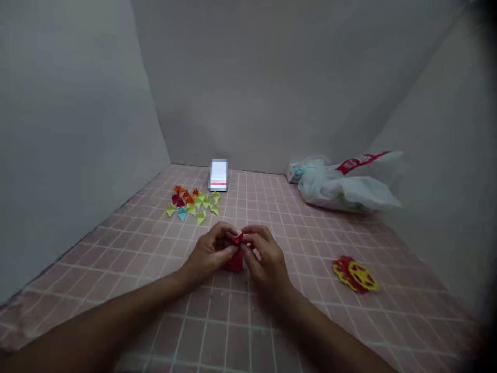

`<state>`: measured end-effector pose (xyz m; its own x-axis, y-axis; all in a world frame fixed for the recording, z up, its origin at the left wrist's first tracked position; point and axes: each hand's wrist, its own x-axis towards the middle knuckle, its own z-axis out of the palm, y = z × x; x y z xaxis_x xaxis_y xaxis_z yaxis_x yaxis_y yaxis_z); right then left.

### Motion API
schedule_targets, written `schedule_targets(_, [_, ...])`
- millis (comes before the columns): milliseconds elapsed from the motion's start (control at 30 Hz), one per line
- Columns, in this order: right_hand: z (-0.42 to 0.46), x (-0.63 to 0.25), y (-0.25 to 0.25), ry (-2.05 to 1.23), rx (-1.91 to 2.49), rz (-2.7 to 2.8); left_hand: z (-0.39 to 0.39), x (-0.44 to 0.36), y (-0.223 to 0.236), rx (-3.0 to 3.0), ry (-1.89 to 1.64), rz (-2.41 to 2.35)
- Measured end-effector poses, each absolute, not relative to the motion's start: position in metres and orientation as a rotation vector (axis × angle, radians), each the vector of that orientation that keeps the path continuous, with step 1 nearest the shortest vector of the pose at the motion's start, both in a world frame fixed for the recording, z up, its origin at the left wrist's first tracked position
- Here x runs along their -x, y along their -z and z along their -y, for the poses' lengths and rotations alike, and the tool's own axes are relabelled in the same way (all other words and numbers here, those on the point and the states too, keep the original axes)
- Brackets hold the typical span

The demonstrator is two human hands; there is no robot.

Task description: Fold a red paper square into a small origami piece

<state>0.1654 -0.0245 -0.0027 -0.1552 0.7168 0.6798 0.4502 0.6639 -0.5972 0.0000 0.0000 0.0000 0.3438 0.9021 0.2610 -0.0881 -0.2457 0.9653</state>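
Observation:
Both hands meet near the middle of the checked surface, around a small folded piece of red paper [238, 239]. My left hand [212, 249] is closed, its thumb and fingers pinching the paper from the left. From the right, my right hand [267, 256] pinches the same piece between thumb and fingertips. Partly hidden under the hands is a flat red piece [234, 263], apparently paper; I cannot tell whether it is separate. Beyond my left hand lie several small folded paper shapes [188, 198] in red, orange, yellow-green and blue.
A lit phone [219, 175] stands upright near the back wall. At the back right, a white plastic bag [345, 189] with a red band lies beside a small box [291, 173]. Red and yellow cut-out pieces [356, 274] rest on the right. Walls enclose three sides.

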Motion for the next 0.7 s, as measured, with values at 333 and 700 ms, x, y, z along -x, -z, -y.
schedule_targets(333, [0.0264, -0.1655, 0.0013, -0.322, 0.929, 1.765, -0.0019, 0.0021, -0.0005, -1.479, -1.0, -0.861])
schedule_targets(700, [0.024, -0.1668, 0.0029, -0.511, 0.958, 1.7, 0.0009, 0.0003, -0.0049, -1.372, -1.064, -0.889])
